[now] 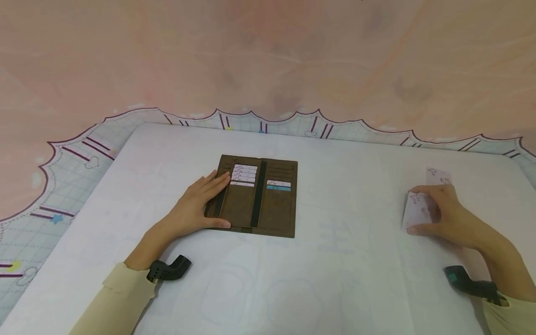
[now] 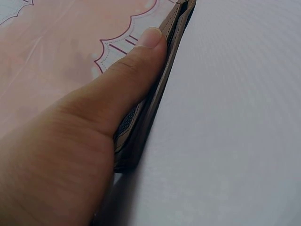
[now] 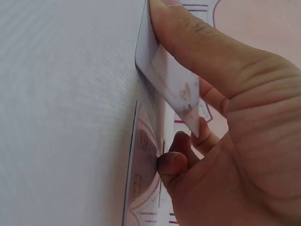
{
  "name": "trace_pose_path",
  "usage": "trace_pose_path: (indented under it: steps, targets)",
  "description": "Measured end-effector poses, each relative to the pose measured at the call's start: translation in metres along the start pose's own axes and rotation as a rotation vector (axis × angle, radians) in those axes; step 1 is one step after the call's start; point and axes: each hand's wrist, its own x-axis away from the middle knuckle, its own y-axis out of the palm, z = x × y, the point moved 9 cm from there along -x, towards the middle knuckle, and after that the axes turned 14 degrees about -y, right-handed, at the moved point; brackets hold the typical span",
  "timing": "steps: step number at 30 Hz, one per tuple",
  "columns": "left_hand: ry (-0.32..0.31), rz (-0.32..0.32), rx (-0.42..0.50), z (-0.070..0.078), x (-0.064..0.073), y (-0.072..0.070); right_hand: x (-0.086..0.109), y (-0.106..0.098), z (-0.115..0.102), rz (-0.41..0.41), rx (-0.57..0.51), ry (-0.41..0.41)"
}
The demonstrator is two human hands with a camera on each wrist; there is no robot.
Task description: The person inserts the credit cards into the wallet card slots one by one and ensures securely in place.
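Observation:
An open brown wallet (image 1: 276, 214) lies flat on the white table, with white patterned cards (image 1: 244, 173) in its left-half slots. A white card (image 1: 278, 184) and a blue card (image 1: 279, 188) show in the right half. My left hand (image 1: 194, 204) rests on the wallet's left edge, fingers stretched over its upper part. The left thumb (image 2: 136, 70) lies along the near edge in the left wrist view. Over at the right, my right hand (image 1: 458, 216) pinches a white flowered card (image 3: 176, 89) between thumb and fingers, tilted up. Another card (image 3: 143, 160) lies by the curled fingers.
The white table (image 1: 335, 279) has a cloth with a scalloped border (image 1: 289, 122) behind it. A second flowered card (image 1: 438, 176) shows just beyond my right hand. Black wrist cameras (image 1: 169, 269) sit on both wrists, at the beige sleeves (image 1: 121, 298).

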Motion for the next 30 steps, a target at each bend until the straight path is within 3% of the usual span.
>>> trace_pose_path:
  steps: [10,24,30]
  targets:
    - [0.014,0.000,0.001,0.002,0.000,0.000,-0.001,-0.007,-0.001,-0.012,0.054,0.024]
    - [0.013,0.004,-0.001,0.002,0.000,-0.001,-0.008,-0.024,-0.010,0.086,-0.013,0.004]
    - [0.007,0.002,0.005,0.001,0.001,-0.001,-0.022,-0.032,-0.018,0.092,-0.011,0.076]
